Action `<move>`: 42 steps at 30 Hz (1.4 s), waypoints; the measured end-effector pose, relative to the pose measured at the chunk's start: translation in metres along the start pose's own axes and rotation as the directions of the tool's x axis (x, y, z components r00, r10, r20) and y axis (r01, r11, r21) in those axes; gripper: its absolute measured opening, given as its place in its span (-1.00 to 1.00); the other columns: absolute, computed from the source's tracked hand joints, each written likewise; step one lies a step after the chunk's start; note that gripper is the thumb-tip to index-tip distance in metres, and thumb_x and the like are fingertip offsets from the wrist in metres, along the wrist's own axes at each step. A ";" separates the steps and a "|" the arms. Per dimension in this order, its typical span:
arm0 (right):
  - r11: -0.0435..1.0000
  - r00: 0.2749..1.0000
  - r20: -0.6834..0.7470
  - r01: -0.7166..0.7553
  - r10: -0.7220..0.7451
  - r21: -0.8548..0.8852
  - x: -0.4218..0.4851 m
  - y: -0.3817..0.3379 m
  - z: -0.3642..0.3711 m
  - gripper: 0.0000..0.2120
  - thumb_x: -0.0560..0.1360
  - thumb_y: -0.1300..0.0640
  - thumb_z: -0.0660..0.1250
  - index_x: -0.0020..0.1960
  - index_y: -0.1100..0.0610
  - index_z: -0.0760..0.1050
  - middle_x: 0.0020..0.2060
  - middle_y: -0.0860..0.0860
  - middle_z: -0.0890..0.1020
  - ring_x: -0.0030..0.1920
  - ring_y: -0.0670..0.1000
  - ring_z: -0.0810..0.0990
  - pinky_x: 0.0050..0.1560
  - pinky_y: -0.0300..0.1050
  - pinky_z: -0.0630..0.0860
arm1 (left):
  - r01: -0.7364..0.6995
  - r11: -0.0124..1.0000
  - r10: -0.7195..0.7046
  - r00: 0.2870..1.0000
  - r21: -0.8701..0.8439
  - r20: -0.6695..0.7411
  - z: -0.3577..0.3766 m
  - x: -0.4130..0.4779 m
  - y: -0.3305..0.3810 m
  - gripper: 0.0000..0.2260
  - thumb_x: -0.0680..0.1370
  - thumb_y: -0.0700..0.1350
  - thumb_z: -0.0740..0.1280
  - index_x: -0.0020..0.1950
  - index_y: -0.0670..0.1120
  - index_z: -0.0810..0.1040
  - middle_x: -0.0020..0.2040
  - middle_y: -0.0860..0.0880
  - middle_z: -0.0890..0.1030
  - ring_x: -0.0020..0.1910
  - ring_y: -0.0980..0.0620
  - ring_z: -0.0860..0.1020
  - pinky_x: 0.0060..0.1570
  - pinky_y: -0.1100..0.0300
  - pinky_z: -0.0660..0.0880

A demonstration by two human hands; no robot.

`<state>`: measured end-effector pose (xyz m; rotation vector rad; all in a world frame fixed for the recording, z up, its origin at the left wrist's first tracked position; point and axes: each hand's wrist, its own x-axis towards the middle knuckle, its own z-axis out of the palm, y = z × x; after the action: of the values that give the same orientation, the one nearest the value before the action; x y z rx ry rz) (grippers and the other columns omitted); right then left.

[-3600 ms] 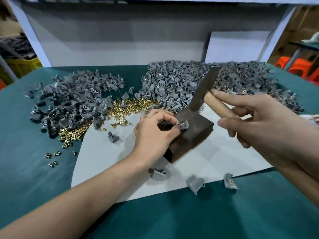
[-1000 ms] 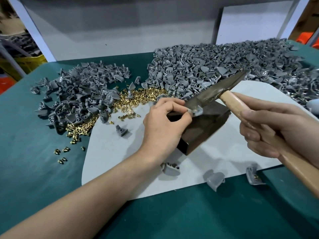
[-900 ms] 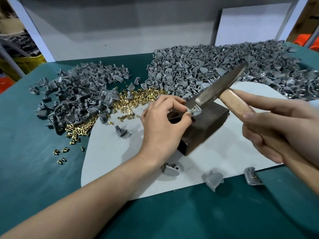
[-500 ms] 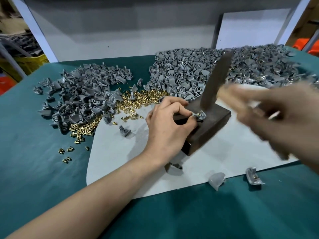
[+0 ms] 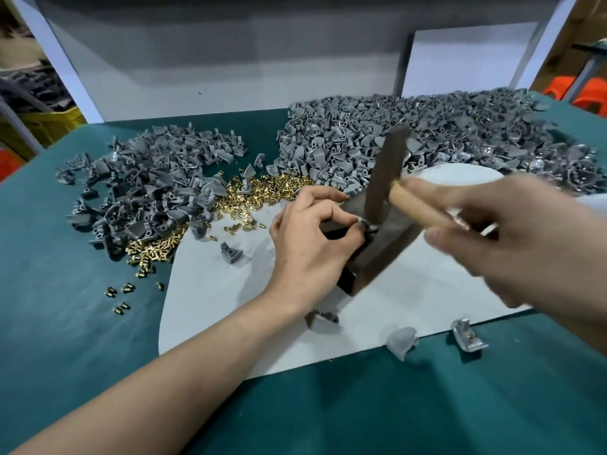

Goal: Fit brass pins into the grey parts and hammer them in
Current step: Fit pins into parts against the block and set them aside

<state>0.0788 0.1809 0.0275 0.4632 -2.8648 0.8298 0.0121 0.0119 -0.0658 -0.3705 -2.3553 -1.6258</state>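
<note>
Grey part (image 5: 368, 226) pinched on dark block (image 5: 386, 257) by left hand (image 5: 308, 246); hammer head (image 5: 385, 174) right at it, handle (image 5: 418, 211) gripped by right hand (image 5: 515, 247), blurred. Blows best kept short and square, fingertips (image 5: 354, 222) held clear, part seated flat.

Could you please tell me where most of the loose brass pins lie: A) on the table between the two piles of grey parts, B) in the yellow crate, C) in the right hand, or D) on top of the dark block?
A: the brass pins are heaped on the table, between the left pile of grey parts and the right pile.
</note>
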 end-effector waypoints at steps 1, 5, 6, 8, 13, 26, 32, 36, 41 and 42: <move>1.000 1.000 0.019 -0.007 0.007 -0.010 -0.001 0.000 0.002 -0.59 0.45 0.04 0.27 0.17 -0.41 0.45 -0.55 -0.31 0.48 -0.68 -0.15 0.43 -0.60 -0.33 0.38 | -0.003 1.000 0.003 1.000 -0.011 0.006 0.000 -0.001 0.000 -0.72 0.42 -0.20 0.48 -0.37 0.13 0.54 0.01 0.22 0.49 0.18 0.05 0.47 0.30 -0.15 0.31; 1.000 0.996 -0.088 0.019 -0.021 -0.016 -0.004 0.002 0.005 -0.55 0.45 0.09 0.29 0.23 -0.35 0.44 -0.52 -0.43 0.45 -0.62 -0.19 0.45 -0.58 -0.31 0.35 | 0.000 1.000 0.000 1.000 -0.009 -0.009 0.001 0.001 -0.001 -0.73 0.42 -0.19 0.49 -0.37 0.13 0.55 0.01 0.23 0.49 0.18 0.06 0.47 0.31 -0.14 0.30; 0.999 0.998 -0.056 0.019 -0.021 -0.046 -0.003 0.003 0.009 -0.55 0.44 0.08 0.28 0.24 -0.33 0.44 -0.52 -0.41 0.46 -0.60 -0.20 0.46 -0.58 -0.35 0.34 | -0.004 1.000 0.004 1.000 -0.010 -0.009 0.000 0.000 -0.001 -0.73 0.42 -0.19 0.49 -0.37 0.13 0.55 0.01 0.22 0.49 0.18 0.05 0.47 0.31 -0.14 0.30; 1.000 0.997 -0.078 0.000 0.001 0.009 -0.004 0.007 0.012 -0.57 0.41 -0.03 0.27 0.20 -0.44 0.40 -0.51 -0.26 0.51 -0.66 -0.10 0.43 -0.64 -0.34 0.34 | -0.006 1.000 0.006 1.000 0.000 -0.004 0.001 0.000 -0.001 -0.74 0.42 -0.19 0.48 -0.36 0.13 0.55 0.01 0.22 0.50 0.17 0.07 0.47 0.30 -0.14 0.31; 0.805 0.878 -0.339 -0.082 0.337 0.588 0.006 0.047 -0.004 -0.74 0.42 -0.13 0.34 0.11 -0.23 0.57 -0.55 -0.01 0.50 -0.63 -0.02 0.43 -0.58 -0.29 0.38 | 0.002 0.999 -0.002 1.000 0.037 -0.014 0.000 -0.001 -0.001 -0.85 0.42 -0.15 0.49 -0.31 0.04 0.60 0.02 0.23 0.50 0.15 0.15 0.45 0.31 -0.11 0.30; 0.581 0.763 -0.097 -0.395 0.639 0.711 0.016 0.093 0.043 -0.52 0.52 0.32 0.29 0.42 0.13 0.35 -0.17 0.12 0.65 -0.32 0.04 0.62 -0.27 -0.11 0.56 | 0.111 0.994 -0.111 0.994 0.015 0.025 -0.006 0.068 0.044 -0.89 0.53 -0.05 0.40 -0.20 0.02 0.62 -0.10 0.18 0.61 -0.16 0.19 0.59 -0.25 0.41 0.48; 0.776 0.829 -0.146 -0.422 0.540 0.469 0.005 0.090 0.044 -0.62 0.48 0.14 0.37 0.29 0.01 0.49 0.20 -0.01 0.54 0.18 0.02 0.53 0.21 -0.05 0.40 | 0.036 0.574 -0.229 0.966 0.818 0.119 -0.051 0.175 0.022 -0.72 0.66 -0.05 0.14 0.10 -0.16 0.58 0.12 -0.13 0.61 0.02 -0.15 0.59 0.21 -0.10 0.47; 0.869 0.869 -0.099 -0.466 0.485 0.166 0.003 0.086 0.040 -0.59 0.48 0.01 0.36 0.32 -0.05 0.47 0.13 0.19 0.52 0.20 0.18 0.48 0.12 -0.06 0.36 | 0.059 0.474 -0.464 0.865 0.879 0.192 -0.107 0.152 -0.040 -0.68 0.62 -0.12 0.24 0.38 -0.09 0.45 0.18 -0.10 0.58 -0.15 0.04 0.54 -0.08 0.25 0.49; 0.863 0.866 -0.122 -0.497 0.486 -0.091 0.006 0.084 0.044 -0.58 0.50 -0.12 0.25 0.33 -0.03 0.44 -0.04 0.14 0.36 0.16 0.27 0.39 0.22 0.00 0.33 | 0.051 0.597 -0.335 0.922 0.801 0.192 -0.121 0.135 -0.068 -0.88 0.56 -0.21 0.32 0.06 -0.10 0.59 0.12 -0.07 0.62 -0.08 0.10 0.54 0.03 0.28 0.42; 0.856 0.862 -0.114 -0.506 0.494 -0.111 0.006 0.084 0.044 -0.57 0.50 -0.13 0.25 0.33 -0.03 0.45 -0.04 0.14 0.36 0.15 0.27 0.39 0.22 0.00 0.34 | 0.040 0.605 -0.310 0.932 0.795 0.188 -0.121 0.134 -0.068 -0.90 0.56 -0.25 0.31 -0.03 -0.08 0.58 0.06 -0.06 0.63 -0.10 0.10 0.55 0.00 0.29 0.43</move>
<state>0.0446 0.2232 -0.0505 -0.3505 -2.9704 0.6791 -0.1294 -0.1166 -0.0363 -0.2018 -3.1331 -0.4276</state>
